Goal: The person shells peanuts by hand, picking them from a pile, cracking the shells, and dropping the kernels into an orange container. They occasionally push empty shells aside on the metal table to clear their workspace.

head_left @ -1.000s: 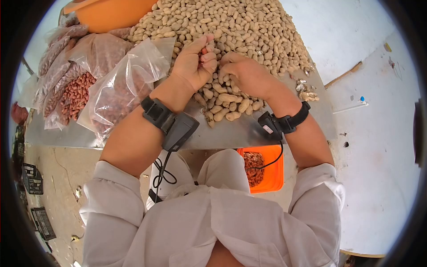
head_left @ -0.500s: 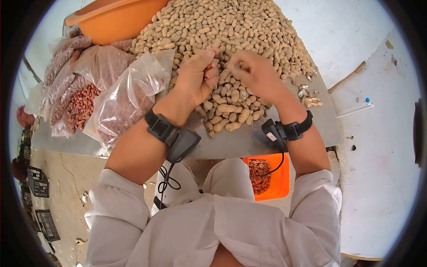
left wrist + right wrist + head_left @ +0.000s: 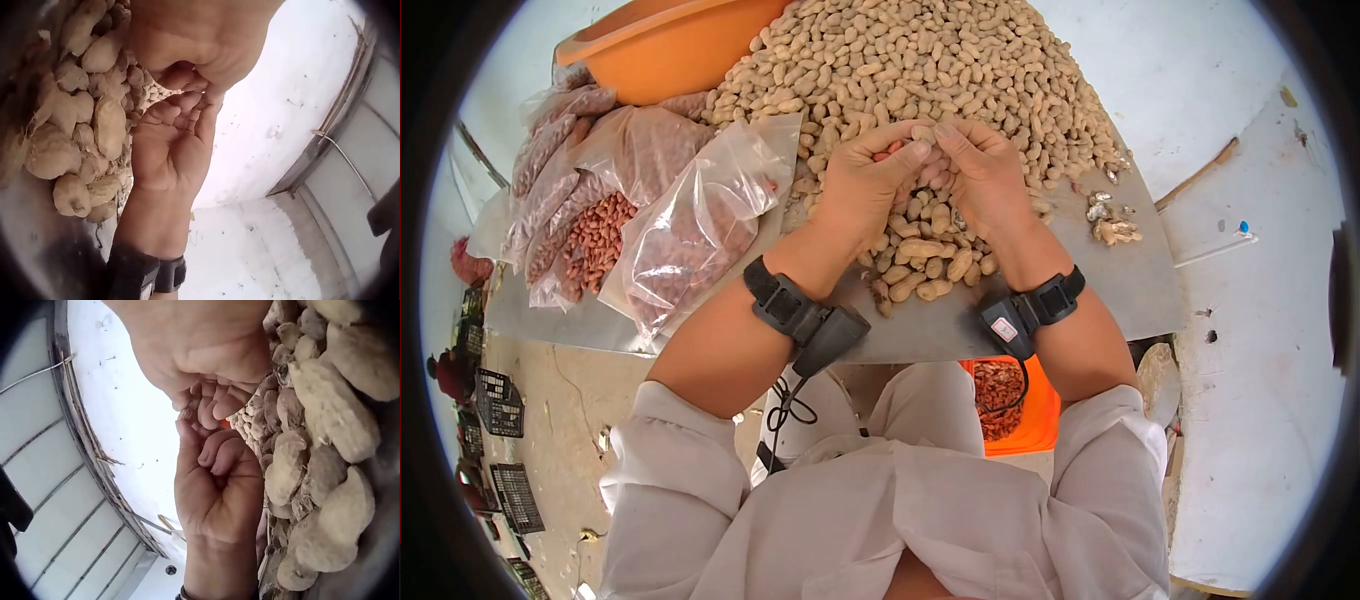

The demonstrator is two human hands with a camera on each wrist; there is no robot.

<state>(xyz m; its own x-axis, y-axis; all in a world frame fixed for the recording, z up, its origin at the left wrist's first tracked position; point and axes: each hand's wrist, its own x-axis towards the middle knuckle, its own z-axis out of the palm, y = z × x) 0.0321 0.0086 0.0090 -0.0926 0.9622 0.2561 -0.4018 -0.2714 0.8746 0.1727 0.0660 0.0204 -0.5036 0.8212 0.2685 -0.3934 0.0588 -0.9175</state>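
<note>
Pinching a peanut (image 3: 922, 133) between left hand (image 3: 862, 185) and right hand (image 3: 992, 188), long axis unclear.

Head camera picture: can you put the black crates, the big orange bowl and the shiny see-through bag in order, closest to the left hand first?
From the left hand:
1. Shiny see-through bag, just to its left.
2. Big orange bowl, up and left.
3. Black crates, far left, on the floor.
</note>
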